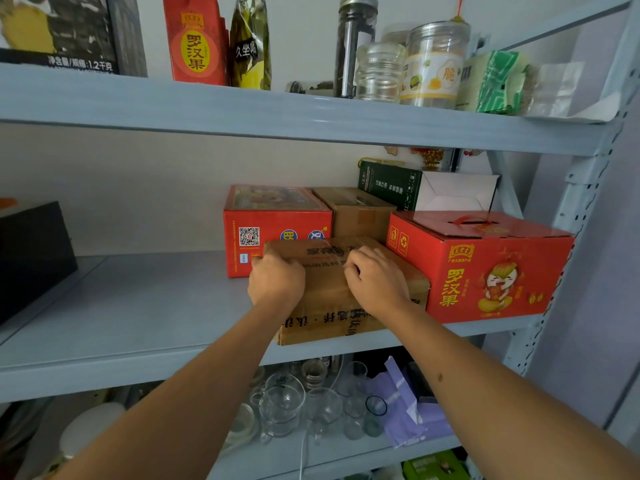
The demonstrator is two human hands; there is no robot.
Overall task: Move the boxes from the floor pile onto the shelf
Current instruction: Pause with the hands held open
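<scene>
Both hands on a brown cardboard box at the front of the middle shelf, centre of frame.

Brown cardboard box point(332, 299) lies flat on the middle shelf point(138, 317), long axis running front-to-back and angled a bit toward upper left; near end sits at the shelf's front edge, print on top reads upside down. Left hand point(275, 282) has its fingers curled over the box's far left top corner, gripping it; right hand point(375, 280) rests on top right of the box with its fingers curled in, pressing down, pinch unclear. Box's right side touches the red handled box point(485, 268). Behind it: one red QR-code box point(273, 220), one plain brown box point(356, 213), one green-and-white box point(422, 188). Five boxes in this cluster, two of them red.
</scene>
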